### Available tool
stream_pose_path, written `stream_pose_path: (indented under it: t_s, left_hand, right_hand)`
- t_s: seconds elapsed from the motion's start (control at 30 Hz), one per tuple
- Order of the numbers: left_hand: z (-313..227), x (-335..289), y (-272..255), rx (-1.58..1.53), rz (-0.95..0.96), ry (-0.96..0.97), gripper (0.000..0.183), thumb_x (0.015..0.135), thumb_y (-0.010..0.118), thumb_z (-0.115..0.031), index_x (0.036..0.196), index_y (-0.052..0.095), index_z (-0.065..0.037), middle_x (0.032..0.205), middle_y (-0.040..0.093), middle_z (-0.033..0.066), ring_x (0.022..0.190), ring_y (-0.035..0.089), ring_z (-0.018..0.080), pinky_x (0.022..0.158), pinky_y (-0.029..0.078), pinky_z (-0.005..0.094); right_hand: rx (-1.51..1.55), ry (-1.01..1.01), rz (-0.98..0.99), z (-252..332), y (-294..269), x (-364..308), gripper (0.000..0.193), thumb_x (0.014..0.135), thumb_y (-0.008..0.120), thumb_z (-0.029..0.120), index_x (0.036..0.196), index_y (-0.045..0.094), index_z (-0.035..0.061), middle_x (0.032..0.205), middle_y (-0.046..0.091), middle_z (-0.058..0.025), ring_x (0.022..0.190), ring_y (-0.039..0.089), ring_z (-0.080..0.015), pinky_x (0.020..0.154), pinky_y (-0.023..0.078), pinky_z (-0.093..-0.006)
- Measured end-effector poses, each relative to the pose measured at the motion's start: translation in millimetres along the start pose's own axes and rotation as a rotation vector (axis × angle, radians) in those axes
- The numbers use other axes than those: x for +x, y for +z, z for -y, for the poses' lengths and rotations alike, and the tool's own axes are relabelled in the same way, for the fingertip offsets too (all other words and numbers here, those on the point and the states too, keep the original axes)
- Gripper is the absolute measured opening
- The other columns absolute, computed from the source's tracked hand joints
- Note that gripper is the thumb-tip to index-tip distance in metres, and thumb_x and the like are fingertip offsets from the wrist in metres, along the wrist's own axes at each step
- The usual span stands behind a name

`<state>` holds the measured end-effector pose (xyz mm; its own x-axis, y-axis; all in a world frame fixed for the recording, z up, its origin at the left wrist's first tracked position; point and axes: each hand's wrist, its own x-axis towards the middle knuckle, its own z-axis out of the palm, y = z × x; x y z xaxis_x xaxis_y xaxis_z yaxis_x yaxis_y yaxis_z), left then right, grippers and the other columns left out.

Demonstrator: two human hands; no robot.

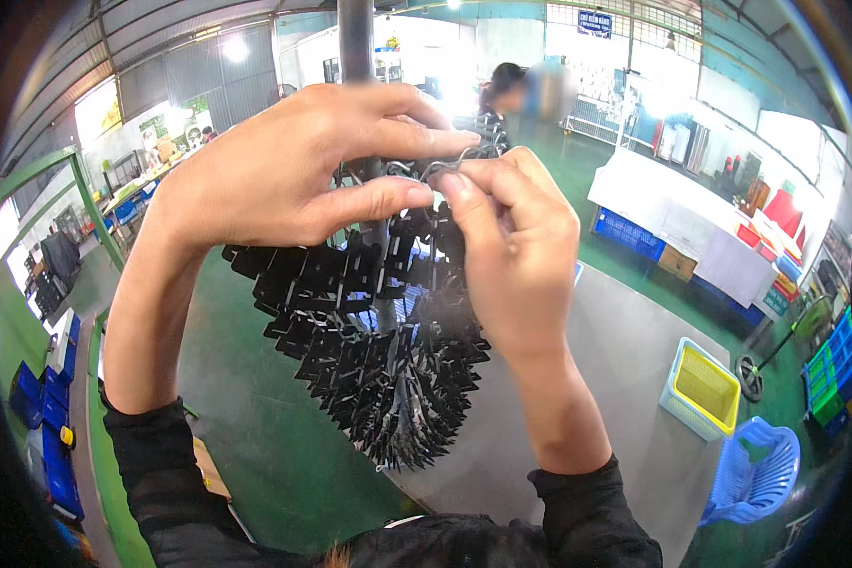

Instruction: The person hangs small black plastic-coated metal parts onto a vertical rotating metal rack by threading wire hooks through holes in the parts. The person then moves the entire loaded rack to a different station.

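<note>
A dense hanging cluster of flat black pieces with jagged outlines [388, 379] fills the middle, in tiers around a grey upright pole [357, 43]. Bent metal wire hooks [442, 168] show at its top. My left hand [293, 161] reaches across from the left, with thumb and forefinger on either side of the hooks; its other fingertips are partly hidden. From the right, my right hand [516, 227] pinches one bent wire between thumb and forefinger, close to my left thumb. Both hands are raised above the black pieces.
Below the cluster lies a grey tabletop [625, 350]. At its right edge are a yellow basket in a pale tub [705, 388] and a blue plastic chair [753, 469]. Blue bins [55, 407] stand at left. A person [506, 90] is beyond the cluster.
</note>
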<state>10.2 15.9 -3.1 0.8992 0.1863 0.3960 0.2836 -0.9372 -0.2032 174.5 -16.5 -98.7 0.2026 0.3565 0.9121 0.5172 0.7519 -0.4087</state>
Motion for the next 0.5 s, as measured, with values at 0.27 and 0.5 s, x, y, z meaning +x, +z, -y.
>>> stream_pose_path:
  t_s: [0.27,0.5]
  left_hand:
    - [4.3,7.4,4.1,0.025,-0.006,0.009,0.044,0.084,0.057,-0.033,0.121,0.055,-0.008,0.116,0.055,0.0159,0.107,0.054,0.0324,0.09,0.041,0.0387]
    - [7.3,6.9,6.8,0.106,-0.006,-0.014,0.042,0.084,0.055,-0.028,0.119,0.056,-0.005,0.118,0.054,0.0161,0.107,0.053,0.0307,0.092,0.039,0.0379]
  right_hand:
    - [0.344,0.136,0.235,-10.1,-24.2,10.7,0.015,0.082,0.058,0.01,0.079,0.064,-0.003,0.076,0.058,-0.0046,0.072,0.048,-0.012,0.069,0.036,-0.0242]
    - [0.23,0.229,0.308,-14.6,-61.0,5.2,0.019,0.084,0.056,0.014,0.081,0.065,-0.003,0.083,0.062,-0.0061,0.086,0.052,-0.013,0.083,0.036,-0.0241]
